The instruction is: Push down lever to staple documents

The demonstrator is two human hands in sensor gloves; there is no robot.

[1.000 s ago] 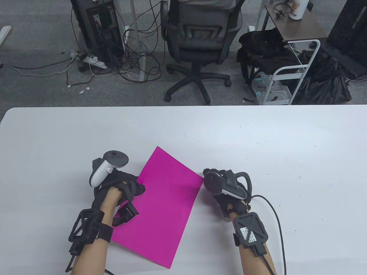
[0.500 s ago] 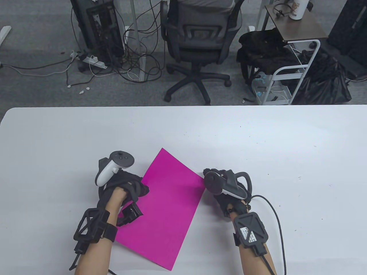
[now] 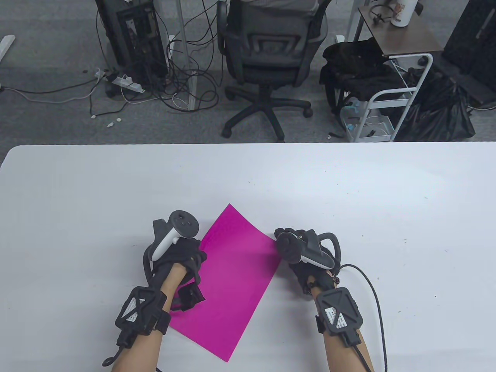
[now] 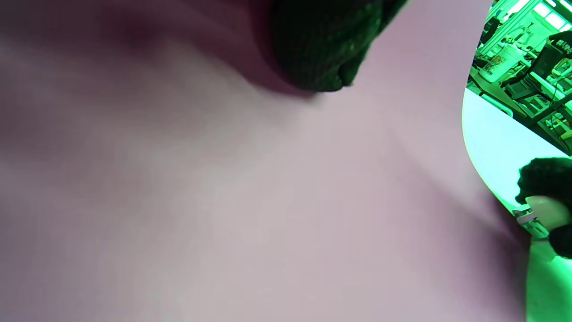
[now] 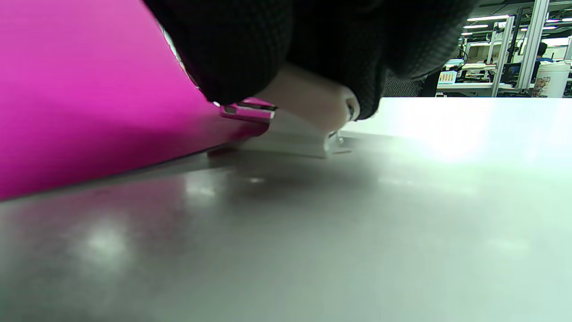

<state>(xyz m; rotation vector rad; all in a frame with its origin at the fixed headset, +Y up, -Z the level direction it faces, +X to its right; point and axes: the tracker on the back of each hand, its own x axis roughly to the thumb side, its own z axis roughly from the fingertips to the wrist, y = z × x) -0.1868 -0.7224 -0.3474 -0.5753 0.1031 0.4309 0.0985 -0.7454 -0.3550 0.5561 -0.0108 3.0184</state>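
Here, low in the frame's centre, the thin, floppy magenta paper sheet lies under the left hand, fingers resting flat on it, while the right hand clamps the small, rigid white stapler at the sheet's right corner, best pressed squarely from above.

A sheet of bright magenta paper lies skewed on the white tabletop, one corner pointing away toward the far edge and another toward the near edge. Its right-hand corner is tucked into the mouth of a small white stapler, which sits flat on the tabletop with its metal nose over the paper's edge. From low beside it, the paper rises a little off the tabletop near the stapler. Most of the stapler's top is covered, so little of its shape shows.
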